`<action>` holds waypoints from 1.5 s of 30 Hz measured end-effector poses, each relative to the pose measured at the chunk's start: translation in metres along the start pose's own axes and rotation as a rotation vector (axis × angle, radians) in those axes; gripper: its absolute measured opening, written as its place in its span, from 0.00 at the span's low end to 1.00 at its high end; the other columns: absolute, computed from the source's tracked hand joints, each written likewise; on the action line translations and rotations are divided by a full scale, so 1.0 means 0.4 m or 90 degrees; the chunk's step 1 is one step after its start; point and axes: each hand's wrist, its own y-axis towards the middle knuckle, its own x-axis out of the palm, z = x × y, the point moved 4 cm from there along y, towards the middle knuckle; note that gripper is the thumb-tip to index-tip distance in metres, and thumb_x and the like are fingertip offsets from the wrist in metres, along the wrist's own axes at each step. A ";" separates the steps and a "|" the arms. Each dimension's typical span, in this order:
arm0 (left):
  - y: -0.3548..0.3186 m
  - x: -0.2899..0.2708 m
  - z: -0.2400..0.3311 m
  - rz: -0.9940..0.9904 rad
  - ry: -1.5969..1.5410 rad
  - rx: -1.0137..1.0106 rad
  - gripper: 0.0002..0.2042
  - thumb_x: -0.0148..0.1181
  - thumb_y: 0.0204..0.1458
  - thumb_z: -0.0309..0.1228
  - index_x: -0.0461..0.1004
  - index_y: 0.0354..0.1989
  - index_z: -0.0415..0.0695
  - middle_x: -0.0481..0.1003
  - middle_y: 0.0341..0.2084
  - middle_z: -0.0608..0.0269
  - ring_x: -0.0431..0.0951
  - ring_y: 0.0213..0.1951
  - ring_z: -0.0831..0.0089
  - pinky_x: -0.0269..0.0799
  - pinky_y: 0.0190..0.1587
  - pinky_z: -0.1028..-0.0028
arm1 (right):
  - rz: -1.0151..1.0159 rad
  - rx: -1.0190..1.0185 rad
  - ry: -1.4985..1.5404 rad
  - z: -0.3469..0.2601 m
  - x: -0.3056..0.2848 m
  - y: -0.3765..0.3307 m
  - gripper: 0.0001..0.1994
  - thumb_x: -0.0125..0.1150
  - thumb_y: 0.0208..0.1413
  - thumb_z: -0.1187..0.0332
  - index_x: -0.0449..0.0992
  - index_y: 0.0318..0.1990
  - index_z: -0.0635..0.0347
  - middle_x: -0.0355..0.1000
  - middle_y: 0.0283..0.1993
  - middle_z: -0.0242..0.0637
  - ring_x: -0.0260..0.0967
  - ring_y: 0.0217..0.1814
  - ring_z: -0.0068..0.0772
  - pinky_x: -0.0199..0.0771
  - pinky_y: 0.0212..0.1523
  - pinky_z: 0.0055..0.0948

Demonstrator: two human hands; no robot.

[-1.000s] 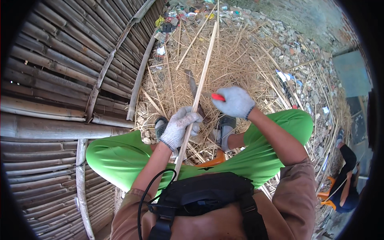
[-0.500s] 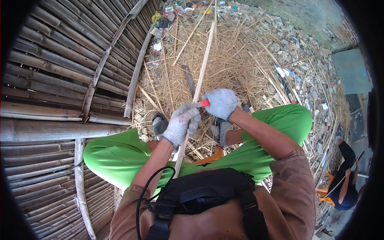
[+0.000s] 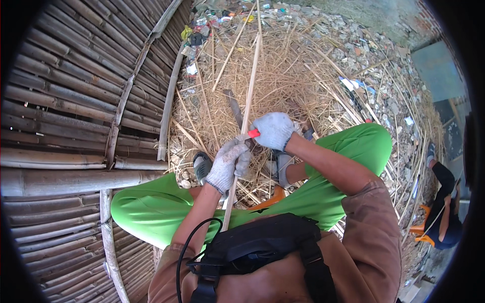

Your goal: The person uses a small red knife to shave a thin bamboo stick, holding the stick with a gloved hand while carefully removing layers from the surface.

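Note:
A long pale bamboo strip [image 3: 251, 83] runs from my lap away over the straw. My left hand [image 3: 228, 162], in a white knit glove with dirt on it, is closed around the strip's near part. My right hand [image 3: 274, 130], also gloved, grips a small knife [image 3: 254, 133] with a red handle. The short blade reaches left to the strip, just beyond my left fingers; its edge is partly hidden by the glove. A long dark metal blade [image 3: 233, 107] lies on the straw left of the strip.
Left stands a bamboo slat wall [image 3: 65, 116]. Straw and shavings [image 3: 288, 65] cover the ground ahead, with rubble and litter around them. Loose strips [image 3: 338, 98] lie to the right. An orange stool [image 3: 273, 196] shows beneath me. Another person [image 3: 443, 222] sits far right, holding a thin stick.
The whole view has shifted slightly. Both hands keep their hold, and the knife is tilted a little more against the strip. The person at right has moved their arms.

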 end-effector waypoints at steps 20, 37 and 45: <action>-0.022 0.035 -0.011 0.003 0.016 -0.037 0.06 0.59 0.70 0.31 0.68 0.46 0.47 0.70 0.26 0.68 0.64 0.18 0.82 0.58 0.18 0.79 | 0.054 0.108 0.048 0.095 -0.025 0.006 0.14 0.64 0.54 0.54 0.88 0.31 0.53 0.85 0.33 0.47 0.87 0.37 0.51 0.87 0.36 0.52; -0.082 0.095 -0.022 -0.041 0.076 -0.071 0.09 0.59 0.71 0.32 0.68 0.52 0.43 0.69 0.25 0.69 0.63 0.16 0.82 0.57 0.16 0.79 | 0.160 0.313 0.095 0.276 -0.158 -0.009 0.15 0.62 0.60 0.52 0.89 0.38 0.50 0.86 0.39 0.47 0.86 0.42 0.52 0.86 0.46 0.54; -0.128 0.090 -0.045 -0.062 0.151 -0.096 0.10 0.58 0.71 0.32 0.69 0.52 0.41 0.67 0.24 0.69 0.62 0.15 0.80 0.57 0.15 0.77 | 0.151 0.405 0.098 0.395 -0.173 0.002 0.16 0.60 0.61 0.51 0.89 0.41 0.49 0.86 0.42 0.48 0.86 0.47 0.52 0.86 0.50 0.52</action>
